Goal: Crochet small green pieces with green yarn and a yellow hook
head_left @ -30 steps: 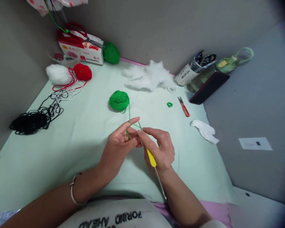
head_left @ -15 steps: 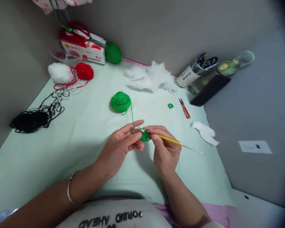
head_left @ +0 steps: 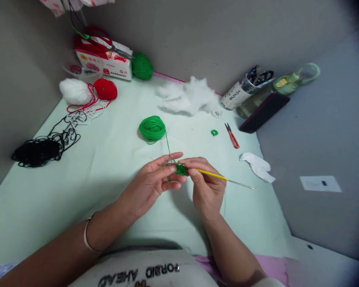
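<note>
Between my hands is a small green crochet piece (head_left: 181, 170). My left hand (head_left: 151, 181) pinches its left edge with thumb and fingers, while green yarn passes over the raised index finger. That strand runs up to a green yarn ball (head_left: 152, 128) on the table. My right hand (head_left: 208, 185) grips a crochet hook (head_left: 212, 174) with a yellow handle, its metal far end pointing right. The working tip at the green piece is mostly hidden by my fingers.
White stuffing (head_left: 190, 97) lies at the back. Small red snips (head_left: 232, 136), a green ring (head_left: 214, 132) and a crumpled tissue (head_left: 258, 166) are on the right. Black yarn (head_left: 37, 151) and red yarn (head_left: 106, 89) lie left. A phone (head_left: 265, 113) leans beside a pen cup (head_left: 237, 95).
The green piece has shifted slightly left and turned a little in my fingers. My left lower fingers have stretched out further, and the hook has tilted slightly.
</note>
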The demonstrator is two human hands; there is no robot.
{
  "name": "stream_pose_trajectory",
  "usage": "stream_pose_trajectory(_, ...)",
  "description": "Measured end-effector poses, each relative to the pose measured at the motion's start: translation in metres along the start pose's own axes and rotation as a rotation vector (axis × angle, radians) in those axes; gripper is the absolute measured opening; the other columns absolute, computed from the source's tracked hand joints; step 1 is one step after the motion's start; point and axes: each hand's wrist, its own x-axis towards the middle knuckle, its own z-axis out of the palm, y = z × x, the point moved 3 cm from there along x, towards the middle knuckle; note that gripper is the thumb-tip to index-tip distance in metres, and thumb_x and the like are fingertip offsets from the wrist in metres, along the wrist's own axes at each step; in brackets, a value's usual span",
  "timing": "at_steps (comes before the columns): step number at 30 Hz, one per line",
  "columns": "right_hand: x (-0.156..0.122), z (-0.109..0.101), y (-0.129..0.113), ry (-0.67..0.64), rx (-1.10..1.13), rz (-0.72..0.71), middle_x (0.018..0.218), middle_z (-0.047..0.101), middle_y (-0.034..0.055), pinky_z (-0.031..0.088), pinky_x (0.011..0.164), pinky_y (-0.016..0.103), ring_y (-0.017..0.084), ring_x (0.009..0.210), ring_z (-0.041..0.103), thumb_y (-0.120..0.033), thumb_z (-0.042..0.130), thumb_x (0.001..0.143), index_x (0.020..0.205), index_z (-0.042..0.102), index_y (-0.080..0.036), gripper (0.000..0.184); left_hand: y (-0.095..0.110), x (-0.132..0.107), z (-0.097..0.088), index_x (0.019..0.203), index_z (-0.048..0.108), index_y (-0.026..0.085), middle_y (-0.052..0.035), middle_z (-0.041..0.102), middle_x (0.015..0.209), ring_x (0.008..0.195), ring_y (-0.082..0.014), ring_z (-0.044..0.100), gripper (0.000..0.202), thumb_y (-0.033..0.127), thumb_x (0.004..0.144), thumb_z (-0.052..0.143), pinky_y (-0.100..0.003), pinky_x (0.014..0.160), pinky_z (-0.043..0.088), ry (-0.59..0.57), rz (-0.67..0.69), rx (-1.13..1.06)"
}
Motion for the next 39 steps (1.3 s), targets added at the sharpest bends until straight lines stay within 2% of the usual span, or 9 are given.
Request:
stream_pose_trajectory(4,0.001,-0.001,0.002,-0.025,0.031,0.008,0.093,0.078,0.0045,0.058,0.078,0.038,0.021,0.090,0.071,-0.021,0.066,0.093,0.097,0.078,-0.026,0.014,0.003,0.002,-0.002,0.114,0.074,0.018,-0.0043,0.075,0.094,0.081,-0.0121,0.069,0.027,0.016,0.087,0.071,-0.024,0.082,0.056,-0.012,0.020,-0.021)
stream_pose_trajectory(7,0.002,-0.003,0.007,0.003,0.102,0.131,0.090,0.077,0.0050,0.057,0.066,0.032,0.018,0.077,0.069,-0.027,0.067,0.093,0.094,0.076,-0.024,0.010,0.004,0.000,0.000,0.112,0.075,0.016,-0.0063,0.074,0.100,0.087,-0.0133,0.067,0.025,0.018,0.088,0.071,-0.027,0.090,0.053,-0.042,0.055,0.005)
stream_pose_trajectory(11,0.006,-0.004,0.009,-0.007,0.210,0.287,0.082,0.075,0.0037,0.052,0.055,0.027,0.012,0.057,0.061,-0.034,0.064,0.094,0.092,0.070,-0.022,0.014,0.003,-0.003,0.002,0.116,0.073,0.015,-0.0065,0.072,0.102,0.085,-0.0124,0.064,0.027,0.019,0.089,0.069,-0.028,0.088,0.051,-0.040,0.113,0.049)
stream_pose_trajectory(16,0.008,-0.005,0.005,-0.041,0.256,0.307,0.081,0.074,0.0025,0.049,0.052,0.025,0.011,0.053,0.057,-0.032,0.057,0.099,0.091,0.065,-0.022,0.015,0.003,-0.004,0.001,0.118,0.072,0.016,-0.0037,0.070,0.095,0.079,-0.0113,0.061,0.028,0.021,0.090,0.069,-0.028,0.084,0.049,-0.035,0.128,0.067)
stream_pose_trajectory(24,0.005,-0.008,-0.004,-0.040,0.094,0.149,0.086,0.076,0.0051,0.056,0.057,0.031,0.015,0.061,0.067,-0.029,0.052,0.102,0.095,0.065,-0.020,0.017,0.006,-0.008,0.002,0.118,0.072,0.019,-0.0010,0.066,0.091,0.078,-0.0118,0.059,0.030,0.025,0.089,0.071,-0.028,0.083,0.047,0.018,0.177,0.184)
stream_pose_trajectory(28,0.000,-0.008,-0.015,-0.064,-0.145,-0.108,0.093,0.076,0.0062,0.059,0.063,0.034,0.017,0.071,0.071,-0.017,0.050,0.101,0.101,0.068,-0.021,0.018,0.006,-0.007,-0.001,0.119,0.072,0.021,0.0008,0.062,0.085,0.078,-0.0122,0.059,0.031,0.027,0.089,0.070,-0.028,0.084,0.046,0.068,0.264,0.275)
stream_pose_trajectory(32,-0.007,-0.004,-0.024,-0.154,-0.414,-0.430,0.087,0.076,0.0051,0.061,0.064,0.036,0.022,0.083,0.076,-0.014,0.049,0.099,0.108,0.066,-0.024,0.022,0.004,-0.007,-0.001,0.119,0.072,0.022,0.0010,0.061,0.085,0.079,-0.0127,0.059,0.033,0.027,0.087,0.072,-0.027,0.082,0.048,0.112,0.347,0.330)
stream_pose_trajectory(36,-0.011,-0.003,-0.023,-0.192,-0.611,-0.541,0.101,0.077,0.0089,0.064,0.065,0.032,0.021,0.088,0.076,-0.013,0.053,0.098,0.117,0.064,-0.024,0.025,0.005,-0.009,0.000,0.110,0.075,0.023,0.0001,0.063,0.091,0.078,-0.0115,0.058,0.031,0.024,0.080,0.079,-0.025,0.077,0.048,0.177,0.416,0.391)
stream_pose_trajectory(39,-0.015,-0.001,-0.020,-0.218,-0.714,-0.590,0.106,0.077,0.0091,0.065,0.072,0.031,0.021,0.091,0.075,-0.008,0.060,0.093,0.124,0.065,-0.025,0.036,0.005,-0.009,0.002,0.113,0.074,0.023,0.0014,0.062,0.088,0.075,-0.0105,0.058,0.035,0.024,0.079,0.081,-0.024,0.075,0.049,0.148,0.392,0.333)
